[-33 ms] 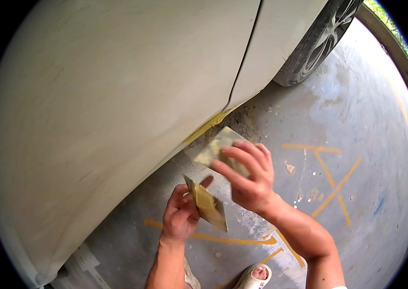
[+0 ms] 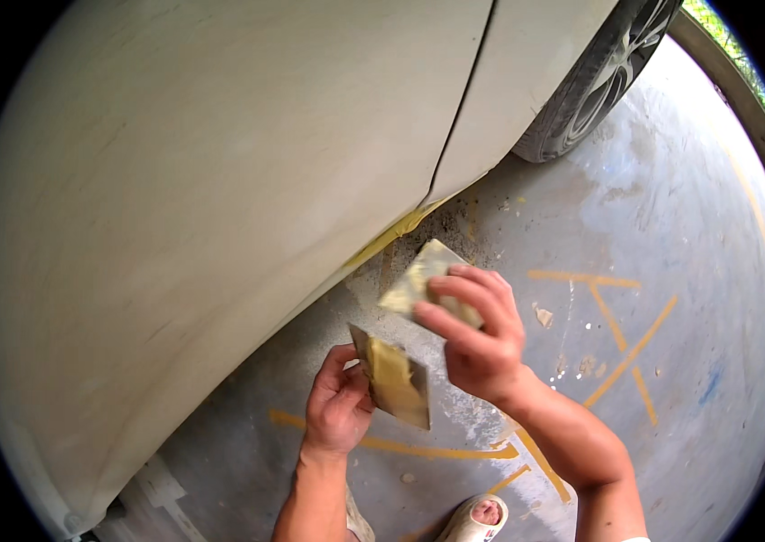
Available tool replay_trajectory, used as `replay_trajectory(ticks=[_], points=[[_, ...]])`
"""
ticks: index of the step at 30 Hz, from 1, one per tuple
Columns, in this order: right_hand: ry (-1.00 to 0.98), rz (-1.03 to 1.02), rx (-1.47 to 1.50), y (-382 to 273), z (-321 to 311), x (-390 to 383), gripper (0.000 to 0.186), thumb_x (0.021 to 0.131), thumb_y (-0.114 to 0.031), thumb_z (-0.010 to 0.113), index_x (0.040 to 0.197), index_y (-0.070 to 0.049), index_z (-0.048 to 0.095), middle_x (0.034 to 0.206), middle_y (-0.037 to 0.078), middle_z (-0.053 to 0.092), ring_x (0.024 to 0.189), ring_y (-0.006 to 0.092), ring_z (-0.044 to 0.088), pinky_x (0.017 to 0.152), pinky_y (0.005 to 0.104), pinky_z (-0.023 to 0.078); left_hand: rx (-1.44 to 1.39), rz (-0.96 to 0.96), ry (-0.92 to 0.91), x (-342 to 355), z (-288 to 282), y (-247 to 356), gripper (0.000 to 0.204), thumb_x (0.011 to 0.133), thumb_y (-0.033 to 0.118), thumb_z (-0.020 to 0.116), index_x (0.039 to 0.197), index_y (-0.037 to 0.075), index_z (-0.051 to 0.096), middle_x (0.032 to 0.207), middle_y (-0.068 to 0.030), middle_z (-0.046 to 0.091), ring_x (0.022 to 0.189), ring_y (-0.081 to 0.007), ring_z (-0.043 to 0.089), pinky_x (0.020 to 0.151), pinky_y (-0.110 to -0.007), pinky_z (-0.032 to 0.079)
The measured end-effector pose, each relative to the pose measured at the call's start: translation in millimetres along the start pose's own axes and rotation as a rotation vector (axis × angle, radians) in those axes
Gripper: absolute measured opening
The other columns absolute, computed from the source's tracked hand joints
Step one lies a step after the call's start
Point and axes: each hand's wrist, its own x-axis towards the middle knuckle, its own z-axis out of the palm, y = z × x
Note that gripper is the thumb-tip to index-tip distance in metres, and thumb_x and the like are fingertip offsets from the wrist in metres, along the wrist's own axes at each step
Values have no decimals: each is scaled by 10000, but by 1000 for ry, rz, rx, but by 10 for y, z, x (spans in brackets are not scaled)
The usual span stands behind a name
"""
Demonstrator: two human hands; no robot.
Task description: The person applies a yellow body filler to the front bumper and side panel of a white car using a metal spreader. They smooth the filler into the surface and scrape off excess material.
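Observation:
My left hand (image 2: 339, 402) is closed on a thin flat putty spreader (image 2: 411, 404), its face smeared with a thick band of yellow putty (image 2: 389, 370). Above and to the right, my right hand (image 2: 482, 330) grips a second flat spreader (image 2: 426, 275), blotched with pale yellow putty and slightly blurred. The two spreaders are apart. Just beyond the right one, yellow putty (image 2: 391, 237) coats the lower edge of a light-coloured car body (image 2: 247, 163). Neither spreader touches the car. My fingers hide part of each spreader.
A car wheel (image 2: 595, 86) stands at the upper right. The grey floor (image 2: 699, 298) carries orange painted lines (image 2: 631, 348), dark specks and a small pale scrap (image 2: 543, 315). My foot in a light sandal (image 2: 473, 519) is at the bottom. A low wall edge (image 2: 757, 117) curves along the right.
My right hand has shifted slightly right and down with its spreader. The left spreader has turned a little, showing more of its putty-covered face; the left hand has barely moved.

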Motion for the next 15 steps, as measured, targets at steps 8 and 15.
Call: replay_trajectory(ticks=[8,15], points=[[-321,543,1447,133,-535,-67,500,558,169,444,1000,30,633,1131,151,596,1110,269,567,961,388,454,594,234,181,-55,254,-162,264,919,-54,411,1160,-40,517,1048,-89,631,957,-105,570,874,-237,429],[-657,822,671,-38,-754,-16,443,612,110,477,1009,-13,631,1043,108,645,971,218,607,832,330,494,457,121,171,-133,291,-10,294,903,-72,415,1177,-36,513,1054,-108,628,952,-123,574,884,-241,428]])
